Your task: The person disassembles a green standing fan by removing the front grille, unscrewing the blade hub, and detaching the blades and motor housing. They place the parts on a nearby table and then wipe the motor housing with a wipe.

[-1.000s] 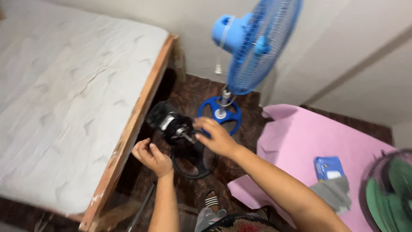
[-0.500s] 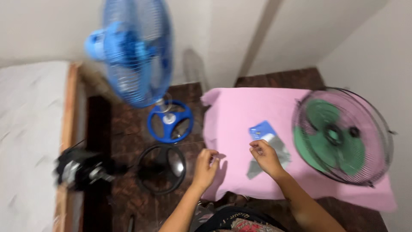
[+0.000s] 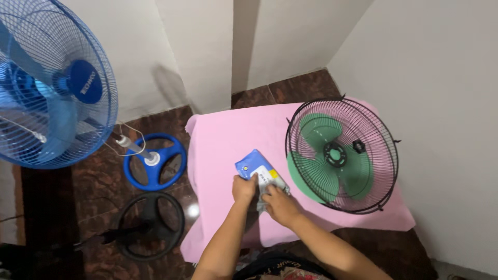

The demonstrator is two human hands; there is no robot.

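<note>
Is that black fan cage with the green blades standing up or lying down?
Lying flat: the black fan cage rests face up on the pink sheet, detached from any stand.

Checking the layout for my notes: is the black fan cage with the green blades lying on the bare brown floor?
No, the black fan cage with green blades lies on the pink sheet, to the right of both hands at the blue packet.

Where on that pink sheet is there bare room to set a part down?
Bare pink sheet lies between its left edge and the blue packet, and along the far edge. The right side is crowded by the fan cage; both hands fill the middle.
</note>
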